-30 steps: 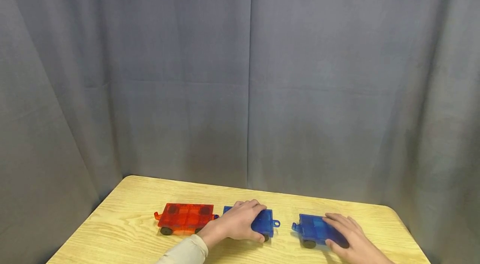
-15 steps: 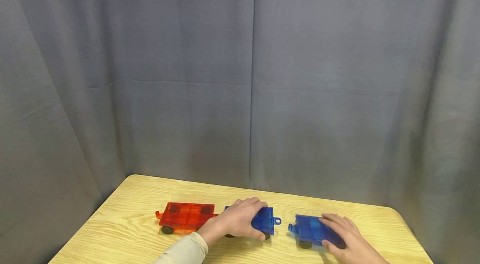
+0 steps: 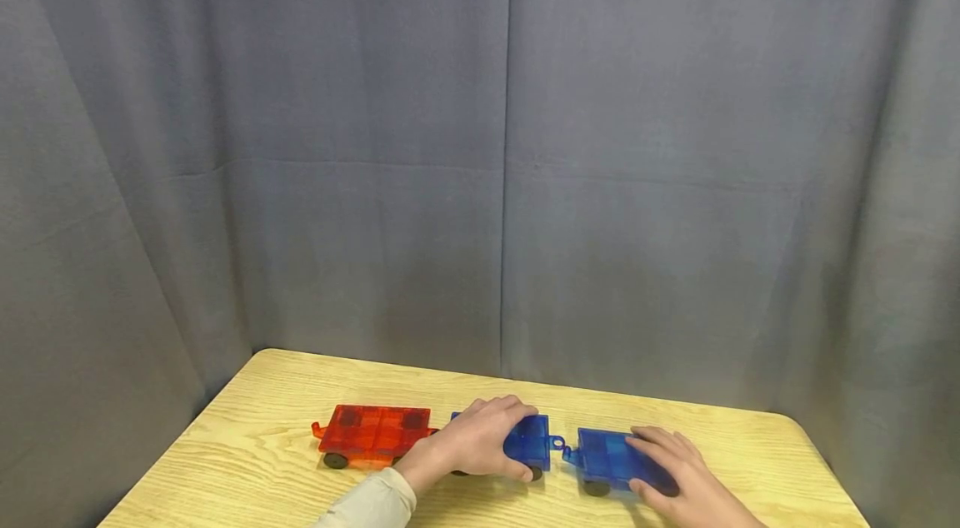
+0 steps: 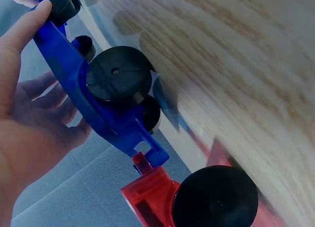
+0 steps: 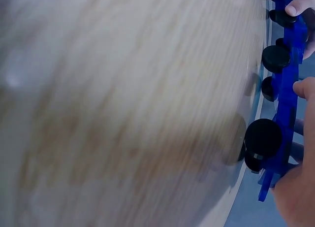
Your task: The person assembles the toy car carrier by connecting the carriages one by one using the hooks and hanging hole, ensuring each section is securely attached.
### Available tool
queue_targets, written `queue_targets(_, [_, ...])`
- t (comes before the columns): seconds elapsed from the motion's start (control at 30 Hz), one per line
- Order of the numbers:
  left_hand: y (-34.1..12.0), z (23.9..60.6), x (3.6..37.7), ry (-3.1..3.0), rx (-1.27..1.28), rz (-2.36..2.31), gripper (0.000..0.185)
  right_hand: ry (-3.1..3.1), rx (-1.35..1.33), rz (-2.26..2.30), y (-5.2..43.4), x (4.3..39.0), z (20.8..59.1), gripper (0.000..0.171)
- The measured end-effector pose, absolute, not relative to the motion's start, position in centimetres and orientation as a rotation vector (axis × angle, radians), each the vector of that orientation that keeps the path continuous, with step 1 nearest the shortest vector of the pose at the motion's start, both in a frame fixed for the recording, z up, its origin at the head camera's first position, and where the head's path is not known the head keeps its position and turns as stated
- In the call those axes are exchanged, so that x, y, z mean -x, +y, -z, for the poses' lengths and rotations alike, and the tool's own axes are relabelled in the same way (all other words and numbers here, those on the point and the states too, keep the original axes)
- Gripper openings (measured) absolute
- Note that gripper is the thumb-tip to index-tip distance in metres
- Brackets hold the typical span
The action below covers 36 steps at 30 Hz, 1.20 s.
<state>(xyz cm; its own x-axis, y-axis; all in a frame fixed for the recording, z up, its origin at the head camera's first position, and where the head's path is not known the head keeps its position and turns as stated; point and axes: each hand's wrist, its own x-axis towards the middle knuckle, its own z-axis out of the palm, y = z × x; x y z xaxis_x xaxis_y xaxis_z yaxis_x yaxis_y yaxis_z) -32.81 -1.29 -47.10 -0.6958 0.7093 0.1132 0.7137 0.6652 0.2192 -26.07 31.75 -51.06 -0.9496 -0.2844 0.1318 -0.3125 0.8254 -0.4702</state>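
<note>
Three translucent toy train cars with black wheels stand in a row. My left hand grips the middle blue car from above, thumb on the near side and fingers over the far side. The red car sits to its left; in the left wrist view, the red hook is inside the blue car's loop. On the right, my right hand holds another blue car across its sides. Its hook is right at the ring of the middle car.
The cars are on a pale wood-grain table with rounded back corners. Grey curtains hang behind and at both sides of it. A free hook sticks out from the red car's left end.
My right hand has slid its blue car leftward, closing the gap to the middle car. The left hand keeps its grip on the middle car, nearly still.
</note>
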Motion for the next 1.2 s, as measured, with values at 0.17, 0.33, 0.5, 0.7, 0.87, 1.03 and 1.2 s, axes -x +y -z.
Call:
queue_targets(0.17, [-1.3,47.0,32.9,-2.823,1.226,0.387,0.081,-2.979,-0.451,-0.792,31.2,26.1,50.7,0.062])
queue_targets(0.33, [-1.3,46.8,32.8,-2.824,1.229,0.388,0.080,-2.947,-0.486,-0.802,30.9,26.2,50.6,0.060])
queue_targets(0.5, [-1.3,46.9,32.9,-2.824,1.239,0.376,0.080,-2.954,-0.470,-0.794,30.7,26.1,50.5,0.061])
queue_targets(0.7, [-1.2,47.0,32.8,-2.828,1.255,0.360,0.081,-2.984,-0.455,-0.797,30.5,25.8,50.1,0.063])
queue_targets(0.87, [-1.1,46.9,32.8,-2.839,1.279,0.344,0.081,-2.976,-0.462,-0.786,30.4,25.7,50.0,0.062])
queue_targets(1.03, [-1.2,47.1,32.8,-2.878,1.298,0.337,0.081,-3.010,-0.441,-0.770,30.3,25.5,50.0,0.064])
queue_targets(1.2, [-1.4,47.3,32.7,-2.899,1.320,0.338,0.084,-2.978,-0.483,-0.793,30.3,25.5,50.1,0.063])
